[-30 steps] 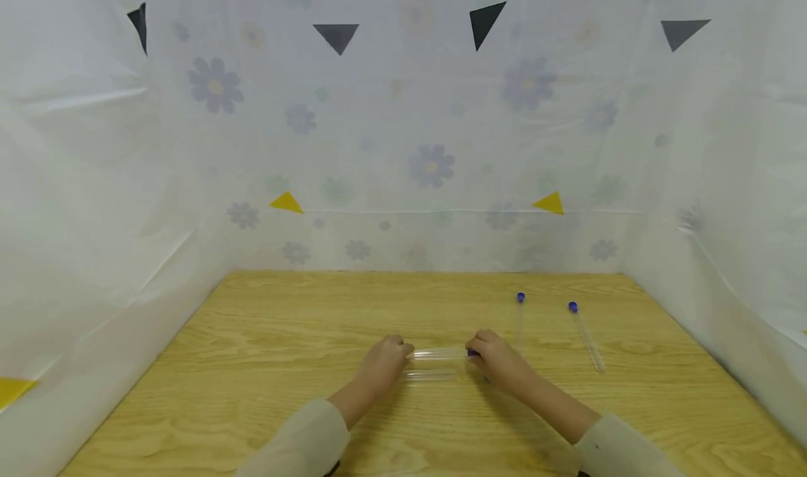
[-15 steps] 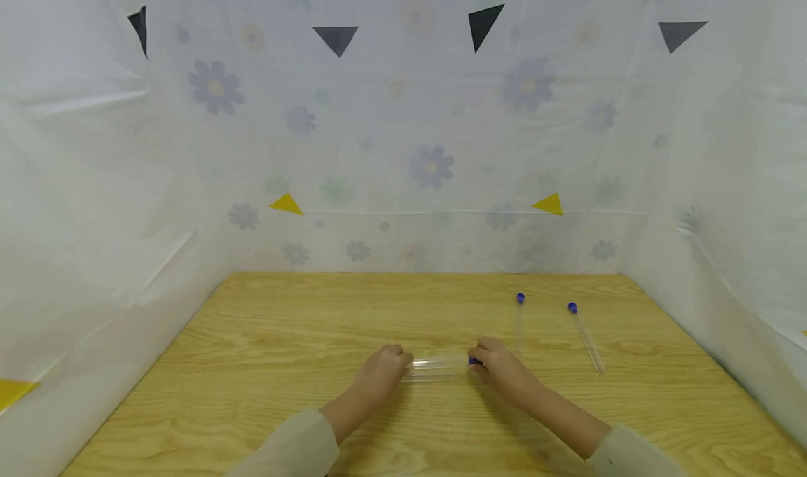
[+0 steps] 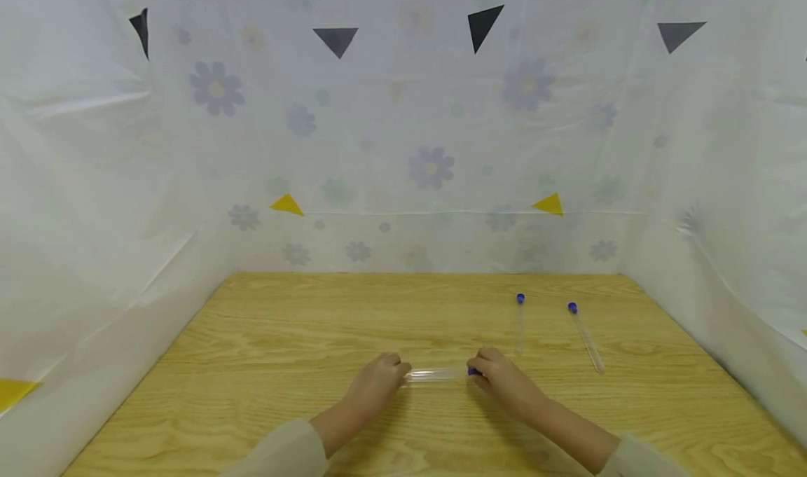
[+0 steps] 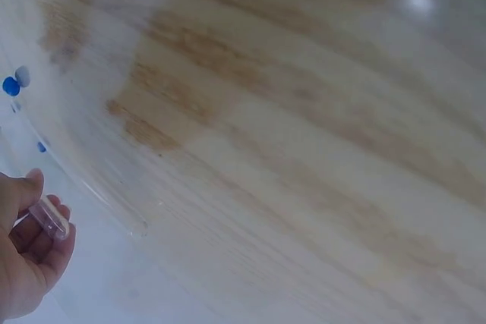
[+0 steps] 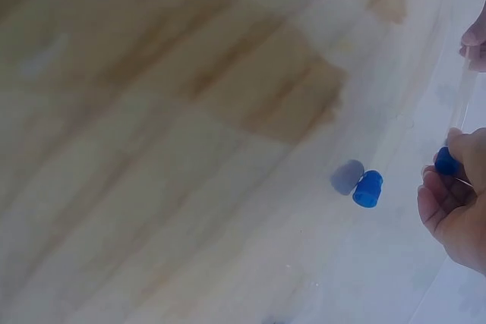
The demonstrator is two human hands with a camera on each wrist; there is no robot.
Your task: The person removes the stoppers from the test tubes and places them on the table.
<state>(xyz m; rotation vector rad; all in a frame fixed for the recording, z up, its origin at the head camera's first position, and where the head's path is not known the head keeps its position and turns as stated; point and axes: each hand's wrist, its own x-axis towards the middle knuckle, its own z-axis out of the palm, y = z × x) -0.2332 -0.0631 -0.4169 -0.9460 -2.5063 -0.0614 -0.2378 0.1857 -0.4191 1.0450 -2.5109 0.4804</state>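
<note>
A clear test tube (image 3: 435,374) with a blue cap (image 5: 446,161) is held sideways between both hands. My left hand (image 3: 377,384) grips its rounded end (image 4: 52,221). With thumb and fingers my right hand (image 3: 509,384) pinches the capped end. In the head view the held tube overlaps another clear tube, which is barely visible there. That tube's rounded end (image 4: 137,225) shows on the table in the left wrist view, and a blue cap (image 5: 368,190) lies near my right hand in the right wrist view.
Beyond my right hand, two capped test tubes lie on the wooden table (image 3: 265,337): one nearly straight (image 3: 520,326), one slanted (image 3: 588,340). White flower-patterned sheeting (image 3: 403,127) encloses the back and sides, with black and yellow triangles on it.
Both hands have moved toward the person, carrying the held tube along. It was apart from the lying tube in the head view and now overlaps it. The two far tubes have not moved.
</note>
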